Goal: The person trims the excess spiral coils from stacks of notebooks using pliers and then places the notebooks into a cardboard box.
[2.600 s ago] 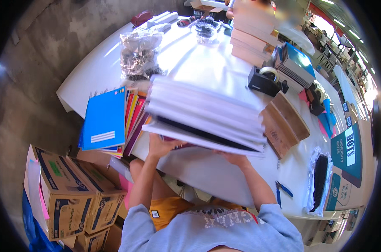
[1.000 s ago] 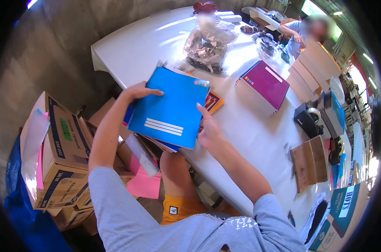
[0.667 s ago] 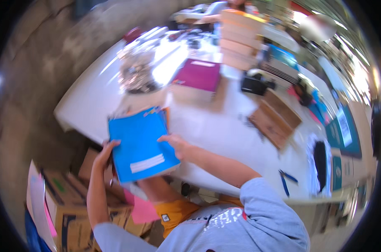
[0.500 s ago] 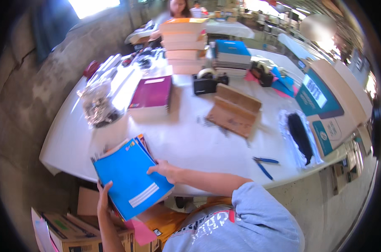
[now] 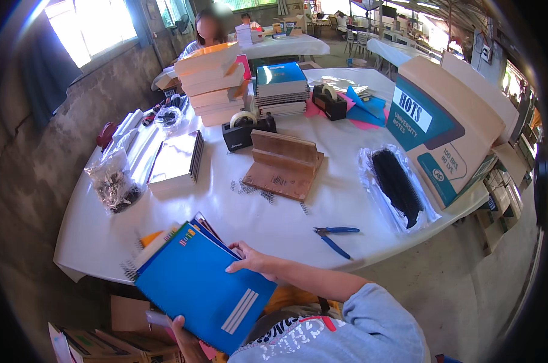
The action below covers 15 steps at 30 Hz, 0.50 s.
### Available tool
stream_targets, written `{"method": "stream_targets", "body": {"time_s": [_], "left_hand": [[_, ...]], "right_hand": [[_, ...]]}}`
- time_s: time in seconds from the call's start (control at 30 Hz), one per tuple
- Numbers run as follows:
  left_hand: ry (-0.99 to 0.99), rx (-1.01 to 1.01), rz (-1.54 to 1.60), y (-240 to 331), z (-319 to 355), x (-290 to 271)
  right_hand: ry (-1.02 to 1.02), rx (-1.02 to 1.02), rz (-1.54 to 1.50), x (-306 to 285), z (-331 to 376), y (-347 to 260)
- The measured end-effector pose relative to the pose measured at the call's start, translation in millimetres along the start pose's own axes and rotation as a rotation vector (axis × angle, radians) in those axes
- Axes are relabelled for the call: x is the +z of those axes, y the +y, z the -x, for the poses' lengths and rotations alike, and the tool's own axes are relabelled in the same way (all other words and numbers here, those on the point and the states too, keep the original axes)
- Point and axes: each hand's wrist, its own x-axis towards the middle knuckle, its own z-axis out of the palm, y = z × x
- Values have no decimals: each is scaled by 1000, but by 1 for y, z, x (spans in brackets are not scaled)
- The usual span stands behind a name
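A bundle of spiral notebooks with a blue-covered notebook (image 5: 204,281) on top is tilted between my hands at the table's near edge. Orange and pale covers and black coil ends stick out behind it at the upper left. My right hand (image 5: 248,259) is closed on its right edge, thumb on the cover. At the lower left corner my left hand (image 5: 186,340) grips the bundle; its fingers underneath are hidden. Beyond the bundle are a wooden jig (image 5: 284,172) with loose black coil pieces (image 5: 253,189) beside it, and blue-handled pliers (image 5: 335,239) to the right.
Stacked notebooks (image 5: 176,160), tall paper block stacks (image 5: 210,85) and tape dispensers (image 5: 248,130) stand across the table. A plastic bag of coils (image 5: 114,178) lies left. Black coils (image 5: 398,187) on plastic and a large carton (image 5: 449,130) are right. Cartons sit below left. Someone sits across the table.
The view has swung to the right, so the table things appear farther left. The notebook bundle sits lower and closer to my body. Both hands keep hold of it.
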Motion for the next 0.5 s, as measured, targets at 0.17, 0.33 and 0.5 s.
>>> {"method": "stream_targets", "body": {"time_s": [0.17,0.33,0.5], "left_hand": [[-12,94,-97,7,18,-8],[-53,383,-305,27,-37,-12],[-142,588,-386,21,-104,10]], "right_hand": [[-194,-154,-202,13,28,-62],[-163,-765,13,4,29,-116],[-93,-882,-54,-28,50,-127]]}}
